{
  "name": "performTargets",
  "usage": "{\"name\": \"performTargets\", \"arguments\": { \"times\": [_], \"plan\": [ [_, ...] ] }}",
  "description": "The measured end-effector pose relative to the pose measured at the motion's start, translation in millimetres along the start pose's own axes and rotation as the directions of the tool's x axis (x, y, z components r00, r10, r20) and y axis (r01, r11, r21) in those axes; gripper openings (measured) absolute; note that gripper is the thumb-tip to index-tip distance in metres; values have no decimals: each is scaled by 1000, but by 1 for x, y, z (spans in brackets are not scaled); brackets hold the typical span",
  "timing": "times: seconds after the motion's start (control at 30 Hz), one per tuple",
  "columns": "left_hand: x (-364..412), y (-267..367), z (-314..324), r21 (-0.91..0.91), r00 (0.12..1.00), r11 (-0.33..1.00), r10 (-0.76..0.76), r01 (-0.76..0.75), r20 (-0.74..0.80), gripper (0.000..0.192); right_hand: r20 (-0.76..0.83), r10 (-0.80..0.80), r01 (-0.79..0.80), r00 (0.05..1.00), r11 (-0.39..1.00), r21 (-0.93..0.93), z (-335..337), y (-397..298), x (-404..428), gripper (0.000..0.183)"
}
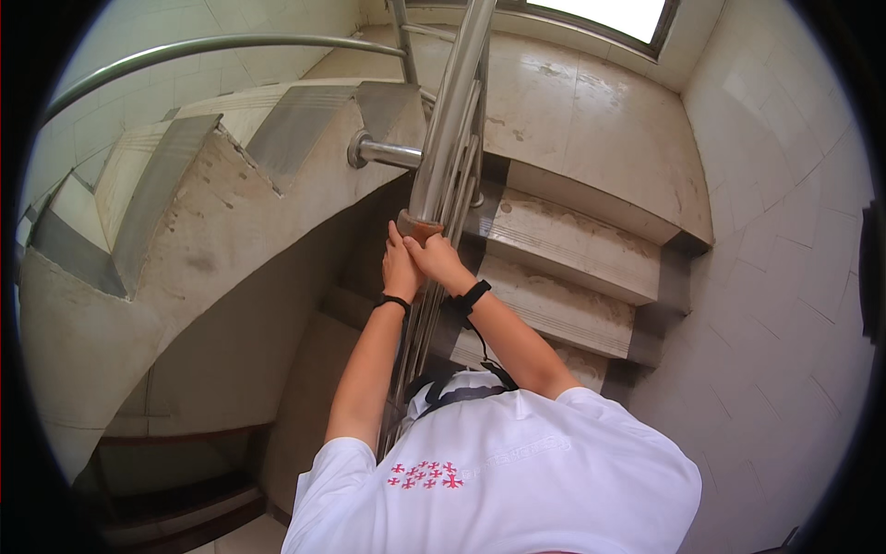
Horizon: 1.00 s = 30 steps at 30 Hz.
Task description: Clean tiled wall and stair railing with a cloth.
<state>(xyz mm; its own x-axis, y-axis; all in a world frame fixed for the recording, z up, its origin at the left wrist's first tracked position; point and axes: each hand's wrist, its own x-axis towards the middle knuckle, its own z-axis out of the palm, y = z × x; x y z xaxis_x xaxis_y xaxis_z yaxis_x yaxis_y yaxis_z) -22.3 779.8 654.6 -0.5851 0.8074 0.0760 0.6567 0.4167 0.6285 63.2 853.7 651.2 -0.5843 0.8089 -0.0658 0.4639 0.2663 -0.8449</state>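
Note:
A thick metal stair handrail runs from the top of the view down towards me. Both hands press close together on a brown-orange cloth or pad that wraps over the rail. My left hand lies along the rail's left side, a black band at its wrist. My right hand grips from the right, its thumb near the left hand's fingers; a black wrist strap sits below it. The palms and the underside of the pad are hidden. Thinner metal rails run beside the thick one.
Stone steps with dark edges lie right of the railing, below a landing. At the left, another flight has a curved metal handrail. A short metal bracket joins the rail to its side. A tiled wall stands at the right.

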Motion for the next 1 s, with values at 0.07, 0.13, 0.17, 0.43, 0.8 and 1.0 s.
{"name": "performTargets", "arguments": {
  "times": [0.07, 0.13, 0.17, 0.43, 0.8, 1.0],
  "plan": [
    [4, 15, 8, 66, 997, 998, -10, 15, -72, 94, 18, -18, 17, 1000, 997, 73, -17, -6, 3, 57],
    [8, 35, 13, 146, 985, 989, -10, 35, -174, 81, 109, 5, -12, 994, 998, 65, -38, -8, 12, 52],
    [15, 43, 16, 150, 985, 988, 4, 22, -172, 81, 97, 4, -11, 995, 997, 70, -45, -6, 20, 52],
    [90, 111, 22, 204, 919, 946, -168, 252, -357, 74, -124, -36, 40, 992, 999, 30, -97, -36, 82, 49],
    [93, 93, -12, 36, 993, 998, -48, 52, -104, 102, -85, 89, -101, 992, 985, -141, -88, -48, 94, 55],
    [100, 44, -12, -143, 995, 984, -104, 102, -3, 82, -260, 146, -217, 955, 938, -269, -50, -71, 56, 75]
  ]
}}
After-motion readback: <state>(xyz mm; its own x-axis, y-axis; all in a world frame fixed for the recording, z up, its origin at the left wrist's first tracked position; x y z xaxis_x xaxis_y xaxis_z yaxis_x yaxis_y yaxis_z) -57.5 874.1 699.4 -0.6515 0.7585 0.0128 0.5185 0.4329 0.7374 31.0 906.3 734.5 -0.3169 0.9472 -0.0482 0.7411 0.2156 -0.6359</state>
